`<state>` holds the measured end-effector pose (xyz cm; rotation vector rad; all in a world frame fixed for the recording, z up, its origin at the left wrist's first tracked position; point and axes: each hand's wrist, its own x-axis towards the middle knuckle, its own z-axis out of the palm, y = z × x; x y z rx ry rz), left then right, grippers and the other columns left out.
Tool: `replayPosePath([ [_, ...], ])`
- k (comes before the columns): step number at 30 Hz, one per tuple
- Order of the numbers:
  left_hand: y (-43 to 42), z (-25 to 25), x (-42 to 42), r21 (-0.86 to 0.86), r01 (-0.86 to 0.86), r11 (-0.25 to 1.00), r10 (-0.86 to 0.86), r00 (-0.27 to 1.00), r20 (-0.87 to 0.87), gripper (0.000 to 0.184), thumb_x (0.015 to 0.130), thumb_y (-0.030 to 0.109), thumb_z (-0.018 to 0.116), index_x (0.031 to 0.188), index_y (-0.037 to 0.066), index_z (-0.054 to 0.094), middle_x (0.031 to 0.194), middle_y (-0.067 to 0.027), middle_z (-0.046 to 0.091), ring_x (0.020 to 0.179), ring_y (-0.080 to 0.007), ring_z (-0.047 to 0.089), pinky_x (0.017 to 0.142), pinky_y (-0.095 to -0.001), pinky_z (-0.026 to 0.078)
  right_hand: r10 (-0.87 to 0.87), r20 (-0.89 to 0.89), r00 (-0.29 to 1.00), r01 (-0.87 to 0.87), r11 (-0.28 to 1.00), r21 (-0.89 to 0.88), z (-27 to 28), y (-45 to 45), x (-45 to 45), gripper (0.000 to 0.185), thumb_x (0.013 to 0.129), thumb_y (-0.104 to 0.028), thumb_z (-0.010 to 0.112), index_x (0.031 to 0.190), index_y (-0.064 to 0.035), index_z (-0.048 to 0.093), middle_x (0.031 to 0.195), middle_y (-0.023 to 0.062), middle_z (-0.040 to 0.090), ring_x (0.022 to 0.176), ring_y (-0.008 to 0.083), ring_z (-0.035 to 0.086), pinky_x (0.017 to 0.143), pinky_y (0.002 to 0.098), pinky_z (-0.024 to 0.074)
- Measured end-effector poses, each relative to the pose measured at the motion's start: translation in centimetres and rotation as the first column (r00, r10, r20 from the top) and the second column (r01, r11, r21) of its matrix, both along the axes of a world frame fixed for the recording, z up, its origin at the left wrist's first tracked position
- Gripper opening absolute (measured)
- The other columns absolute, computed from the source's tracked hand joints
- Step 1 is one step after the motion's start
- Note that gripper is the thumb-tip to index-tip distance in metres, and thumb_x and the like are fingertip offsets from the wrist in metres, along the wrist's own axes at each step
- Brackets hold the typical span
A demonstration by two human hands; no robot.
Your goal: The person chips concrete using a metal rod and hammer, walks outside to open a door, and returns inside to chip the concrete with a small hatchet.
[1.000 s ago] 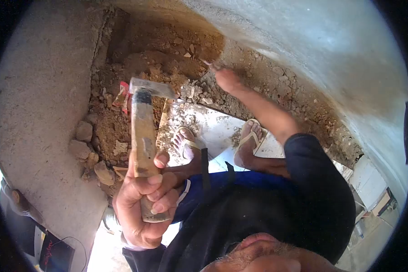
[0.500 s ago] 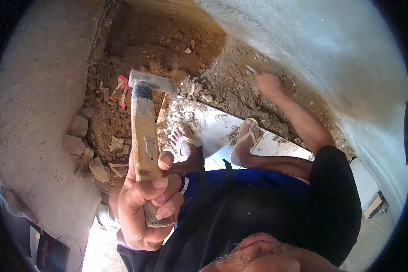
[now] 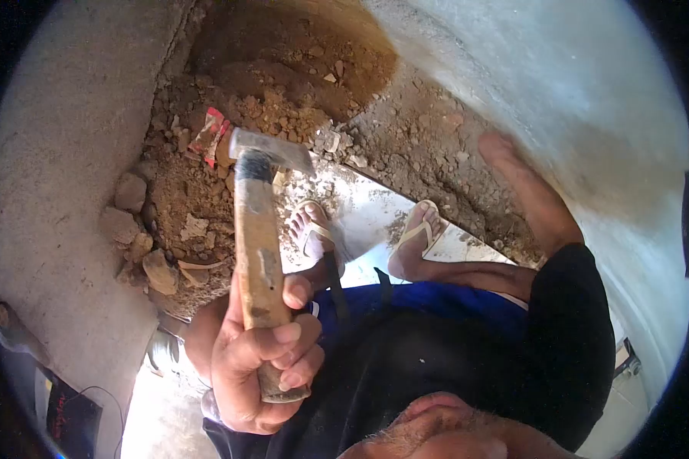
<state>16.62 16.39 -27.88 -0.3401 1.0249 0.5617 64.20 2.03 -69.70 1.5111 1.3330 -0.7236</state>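
My left hand (image 3: 264, 371) is wrapped round the wooden handle of a hammer (image 3: 256, 245), held upright close in front of my chest. Its metal head (image 3: 272, 148) is at the top, with dark tape (image 3: 253, 165) just below it. Out to the right, my right hand (image 3: 499, 147) is reached down by the base of the pale wall (image 3: 589, 99), above loose rubble. It looks closed, with its fingers mostly hidden from here; whatever it may hold does not show.
Brown soil and rubble (image 3: 195, 183) cover the ground ahead, with a red wrapper (image 3: 210, 136) on them. Several larger stones (image 3: 130, 193) lie along the concrete slab (image 3: 69, 153) at left. My sandalled feet (image 3: 310, 229) stand on a dirt-strewn white board or tile (image 3: 360, 206).
My right hand has moved right, towards the wall; the thin bright object that stuck out from it is no longer visible. The hammer and left hand have shifted slightly right and down.
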Motion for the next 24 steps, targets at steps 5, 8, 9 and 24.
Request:
replayPosePath([
  [5, 0.2, -0.3, 0.8, 0.055, -0.048, 0.997, 0.05, 0.998, -0.03, 0.059, 0.079, -0.015, 0.048, 0.128, 0.016, 0.039, 0.106, -0.0108, 0.046, 0.058, -0.0093, 0.042, 0.041, -0.0203, 0.039, -0.293, -0.334, 0.896, 0.427, 0.775, 0.466, -0.4, 13.1, -11.8, 0.041, 0.093, -0.027, 0.039, 0.097, 0.0015, 0.069, 0.09, 0.02, 0.068, 0.087, 0.0363, 0.067, 0.081, 0.0498, 0.0514],
  [8, 0.3, -0.5, 1.2, 0.027, -0.039, 0.999, 0.04, 0.998, -0.041, 0.058, 0.079, -0.015, 0.048, 0.127, 0.016, 0.04, 0.105, -0.0105, 0.046, 0.058, -0.0093, 0.041, 0.041, -0.0201, 0.039, -0.325, -0.412, 0.851, 0.494, 0.76, 0.421, -2.4, 15.5, -15.2, 0.041, 0.094, -0.025, 0.034, 0.103, -0.0012, 0.066, 0.107, 0.0216, 0.064, 0.102, 0.0376, 0.062, 0.09, 0.0503, 0.047],
  [9, 0.2, -0.6, 1.2, -0.007, -0.025, 1.0, 0.025, 0.999, -0.046, 0.059, 0.079, -0.015, 0.048, 0.128, 0.017, 0.039, 0.106, -0.0104, 0.046, 0.057, -0.0092, 0.041, 0.042, -0.02, 0.038, -0.366, -0.418, 0.832, 0.52, 0.778, 0.353, -2.0, 15.2, -16.1, 0.039, 0.094, -0.023, 0.034, 0.108, -0.002, 0.064, 0.116, 0.0226, 0.062, 0.108, 0.0385, 0.059, 0.094, 0.0505, 0.045],
  [24, 0.6, -1.0, 0.8, 0.004, -0.02, 1.0, 0.02, 0.991, -0.13, 0.068, 0.079, -0.015, 0.049, 0.136, 0.019, 0.034, 0.107, -0.0116, 0.043, 0.057, -0.0091, 0.042, 0.04, -0.0195, 0.039, -0.198, -0.239, 0.951, 0.28, 0.879, 0.386, 4.1, 13.1, -11.6, 0.037, 0.095, -0.023, 0.039, 0.104, -0.0024, 0.068, 0.105, 0.0198, 0.068, 0.098, 0.0346, 0.066, 0.088, 0.0481, 0.0509],
])
